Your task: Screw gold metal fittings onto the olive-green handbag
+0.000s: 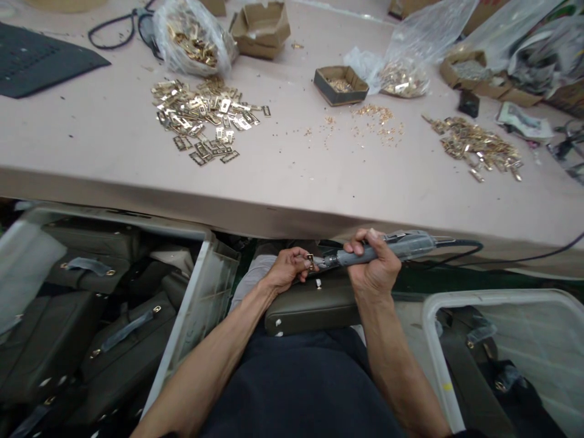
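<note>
A dark olive bag (314,307) lies across my lap below the table edge. My right hand (376,261) is wrapped round a grey electric screwdriver (387,247), whose tip points left. Just past that tip, my left hand (292,266) pinches a small gold metal plate (311,263) against the bag. Whether the bit touches a screw there is too small to tell. A second metal fitting (318,283) shows on the bag's near side.
On the table (274,176) lie gold frame plates (205,115), scattered small screws (374,115) and a pile of gold fittings (479,146). A small box (340,84) stands behind. Crates of bags flank me, a left crate (219,274) and a right crate (506,297). The screwdriver's cable (460,243) trails right.
</note>
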Available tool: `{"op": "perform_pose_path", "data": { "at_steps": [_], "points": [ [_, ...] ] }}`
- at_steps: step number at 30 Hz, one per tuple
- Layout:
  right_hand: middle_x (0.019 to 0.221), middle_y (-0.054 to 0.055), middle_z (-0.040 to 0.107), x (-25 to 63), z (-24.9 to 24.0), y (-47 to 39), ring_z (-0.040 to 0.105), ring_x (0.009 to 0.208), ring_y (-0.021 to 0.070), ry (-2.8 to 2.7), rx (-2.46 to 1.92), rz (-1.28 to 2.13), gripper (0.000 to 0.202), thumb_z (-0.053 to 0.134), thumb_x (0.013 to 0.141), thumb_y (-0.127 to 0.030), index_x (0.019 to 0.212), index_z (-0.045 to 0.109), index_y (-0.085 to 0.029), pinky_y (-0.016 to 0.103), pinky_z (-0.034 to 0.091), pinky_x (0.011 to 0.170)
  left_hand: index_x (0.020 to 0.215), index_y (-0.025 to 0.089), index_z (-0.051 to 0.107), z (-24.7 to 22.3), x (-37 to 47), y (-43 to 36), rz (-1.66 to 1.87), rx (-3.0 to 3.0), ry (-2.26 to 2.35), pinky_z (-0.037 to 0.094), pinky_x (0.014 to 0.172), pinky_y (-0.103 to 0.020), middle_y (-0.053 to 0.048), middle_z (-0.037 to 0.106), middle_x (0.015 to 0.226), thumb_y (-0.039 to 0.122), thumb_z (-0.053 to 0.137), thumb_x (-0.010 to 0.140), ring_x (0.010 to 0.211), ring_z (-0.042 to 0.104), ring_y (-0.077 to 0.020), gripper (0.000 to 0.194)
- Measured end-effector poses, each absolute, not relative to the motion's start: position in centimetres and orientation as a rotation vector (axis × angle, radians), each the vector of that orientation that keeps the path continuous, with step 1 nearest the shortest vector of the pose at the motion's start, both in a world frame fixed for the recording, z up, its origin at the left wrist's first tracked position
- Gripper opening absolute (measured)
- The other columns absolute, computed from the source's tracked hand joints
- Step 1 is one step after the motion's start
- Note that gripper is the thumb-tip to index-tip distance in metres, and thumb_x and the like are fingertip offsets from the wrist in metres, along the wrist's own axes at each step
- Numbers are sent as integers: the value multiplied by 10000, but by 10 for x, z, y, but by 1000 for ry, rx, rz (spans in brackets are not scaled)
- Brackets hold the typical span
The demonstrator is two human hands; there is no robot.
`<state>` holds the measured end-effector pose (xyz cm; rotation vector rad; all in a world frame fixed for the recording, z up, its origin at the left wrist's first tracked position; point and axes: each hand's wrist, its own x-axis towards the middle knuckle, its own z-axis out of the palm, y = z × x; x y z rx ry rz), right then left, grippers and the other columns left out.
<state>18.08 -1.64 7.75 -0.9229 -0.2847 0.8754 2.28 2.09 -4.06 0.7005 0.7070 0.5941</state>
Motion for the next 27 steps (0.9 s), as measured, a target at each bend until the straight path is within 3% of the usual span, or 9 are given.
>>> {"op": "perform_pose_path", "data": {
  "at_steps": [3,10,19,27],
  "points": [
    [741,2,625,180,75,-18,464,526,94,-284,-916,875,218,800,720,-195,704,583,-182,262,465,561,987,53,731,-40,21,21,557,684,715,451,432,-190,-140,755,800,379,918,635,460,522,-67,515],
    [721,3,629,178,66,-22,472,509,96,-328,-942,843,205,811,709,-206,717,609,-178,266,458,549,827,43,785,-45,20,20,533,666,761,478,444,-195,-161,751,804,387,950,571,484,545,-70,459],
    [712,5,627,168,62,-22,499,503,101,-411,-995,801,219,811,728,-241,712,605,-167,269,471,525,808,54,786,-46,24,17,549,642,822,547,485,-231,-78,677,618,408,966,547,497,576,-101,476],
    [691,-3,630,166,56,-19,502,487,96,-398,-1030,780,244,819,724,-246,707,589,-166,264,482,518,796,50,782,-39,24,16,566,634,819,557,483,-237,-69,662,601,418,970,535,501,574,-105,489]
  ]
}}
